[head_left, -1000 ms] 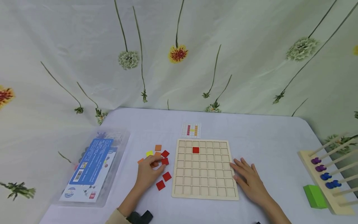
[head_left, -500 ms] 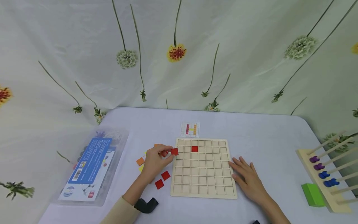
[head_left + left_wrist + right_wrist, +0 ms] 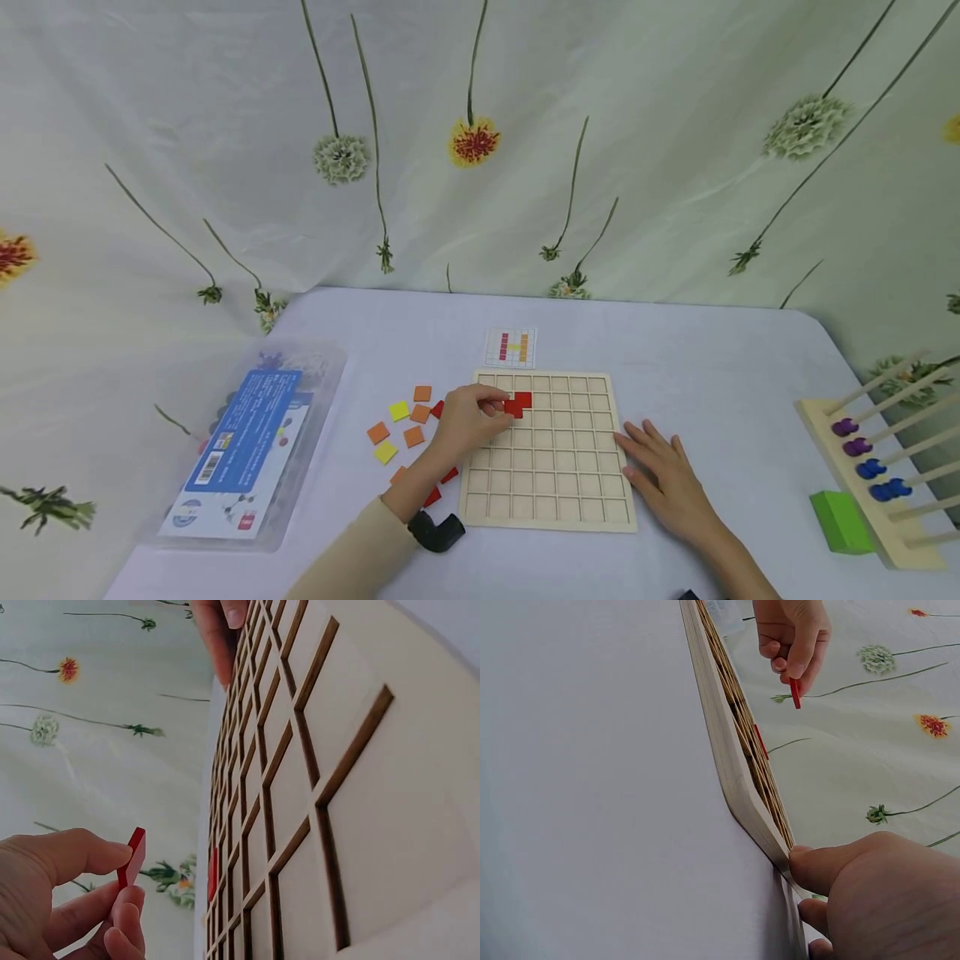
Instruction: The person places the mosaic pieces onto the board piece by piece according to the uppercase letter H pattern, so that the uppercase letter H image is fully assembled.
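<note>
Red square tile (image 3: 133, 862), held above the far left part of the gridded wooden board (image 3: 555, 467).
The tile is pinched between the thumb and fingers of the left hand (image 3: 467, 425), apart from the cells; a second red tile (image 3: 525, 400) is seated in the second row from the far edge. The board's right edge is touched by the right hand (image 3: 663, 475), its fingers extended and spread. Beside the left edge, room is taken up by loose orange tiles (image 3: 414, 437), yellow tiles (image 3: 386, 452) and red tiles (image 3: 432, 497). A printed card (image 3: 512, 347) is set just beyond the far edge. Wider room on the counter (image 3: 705, 375) is left between the right hand and the green block (image 3: 842, 522), which is placed beside a wooden bead rack (image 3: 862, 492).
</note>
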`<state>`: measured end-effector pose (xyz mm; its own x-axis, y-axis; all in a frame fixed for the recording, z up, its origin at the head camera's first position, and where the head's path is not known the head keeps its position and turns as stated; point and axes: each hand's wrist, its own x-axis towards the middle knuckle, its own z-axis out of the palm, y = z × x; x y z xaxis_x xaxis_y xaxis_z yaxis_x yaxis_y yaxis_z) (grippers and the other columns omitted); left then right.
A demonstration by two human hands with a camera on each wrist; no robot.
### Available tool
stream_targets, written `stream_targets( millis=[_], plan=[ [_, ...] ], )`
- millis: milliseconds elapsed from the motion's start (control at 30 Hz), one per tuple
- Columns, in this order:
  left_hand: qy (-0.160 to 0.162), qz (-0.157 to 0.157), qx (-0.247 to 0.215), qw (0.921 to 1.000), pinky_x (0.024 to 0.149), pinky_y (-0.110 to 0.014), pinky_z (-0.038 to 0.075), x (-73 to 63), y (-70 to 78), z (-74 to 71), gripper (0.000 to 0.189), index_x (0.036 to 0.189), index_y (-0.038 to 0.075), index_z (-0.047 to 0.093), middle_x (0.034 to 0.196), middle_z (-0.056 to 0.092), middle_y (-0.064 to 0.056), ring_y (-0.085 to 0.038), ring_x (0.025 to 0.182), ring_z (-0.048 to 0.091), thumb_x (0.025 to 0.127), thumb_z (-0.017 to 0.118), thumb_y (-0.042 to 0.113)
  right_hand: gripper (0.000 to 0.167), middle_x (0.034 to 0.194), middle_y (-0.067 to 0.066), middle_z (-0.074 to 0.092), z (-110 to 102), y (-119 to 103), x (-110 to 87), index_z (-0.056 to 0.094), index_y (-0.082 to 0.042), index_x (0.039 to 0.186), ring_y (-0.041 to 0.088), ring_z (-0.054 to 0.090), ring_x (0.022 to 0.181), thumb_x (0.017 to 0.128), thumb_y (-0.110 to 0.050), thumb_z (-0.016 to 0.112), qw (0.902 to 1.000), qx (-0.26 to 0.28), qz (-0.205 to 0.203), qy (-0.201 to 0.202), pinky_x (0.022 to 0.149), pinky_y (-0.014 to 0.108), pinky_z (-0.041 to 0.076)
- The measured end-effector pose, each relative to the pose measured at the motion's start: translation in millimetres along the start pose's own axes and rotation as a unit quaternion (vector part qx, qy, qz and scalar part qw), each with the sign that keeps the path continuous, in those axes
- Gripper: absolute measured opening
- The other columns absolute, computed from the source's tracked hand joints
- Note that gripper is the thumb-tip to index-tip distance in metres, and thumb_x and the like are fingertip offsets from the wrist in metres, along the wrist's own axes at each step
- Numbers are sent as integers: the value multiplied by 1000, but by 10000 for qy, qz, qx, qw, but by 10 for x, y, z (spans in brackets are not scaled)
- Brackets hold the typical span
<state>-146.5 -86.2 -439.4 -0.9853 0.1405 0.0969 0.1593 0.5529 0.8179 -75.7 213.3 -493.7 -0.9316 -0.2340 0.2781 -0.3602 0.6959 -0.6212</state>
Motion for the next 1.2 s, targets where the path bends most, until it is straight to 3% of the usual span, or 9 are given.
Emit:
stream_targets(
  millis=[100, 300, 567, 1200],
  plan=[
    [-81, -69, -19, 9999, 61, -20, 48, 32, -15, 69, 22, 99, 3, 75, 80, 66, -2, -11, 70, 55, 78, 77, 10, 42, 145, 20, 49, 2, 9, 4, 58, -10, 135, 48, 31, 140, 94, -18, 62, 10000, 6, 17, -22, 114, 67, 7],
    [-16, 64, 188, 9998, 59, -20, 48, 87, -38, 164, 18, 94, 3, 74, 76, 65, -1, -10, 67, 53, 77, 77, 8, 42, 145, 20, 49, 5, 15, 10, 58, -10, 135, 49, 31, 139, 94, -17, 62, 10000, 1, -17, 28, 114, 67, 7],
    [-155, 154, 514, 9984, 60, -19, 47, 140, -108, 256, 18, 95, 2, 73, 74, 62, 0, -10, 68, 53, 78, 77, 7, 42, 145, 19, 50, 9, 28, 6, 58, -11, 135, 49, 32, 139, 93, -17, 63, 10000, -11, -21, 40, 113, 69, 9],
    [-252, 519, 904, 9942, 59, -19, 43, 120, -106, 296, 19, 95, -1, 74, 71, 60, 0, -9, 67, 50, 77, 75, 5, 43, 145, 20, 49, 14, 35, 6, 58, -9, 135, 47, 32, 140, 93, -16, 64, 10000, -54, -22, 32, 113, 68, 9]
  ],
)
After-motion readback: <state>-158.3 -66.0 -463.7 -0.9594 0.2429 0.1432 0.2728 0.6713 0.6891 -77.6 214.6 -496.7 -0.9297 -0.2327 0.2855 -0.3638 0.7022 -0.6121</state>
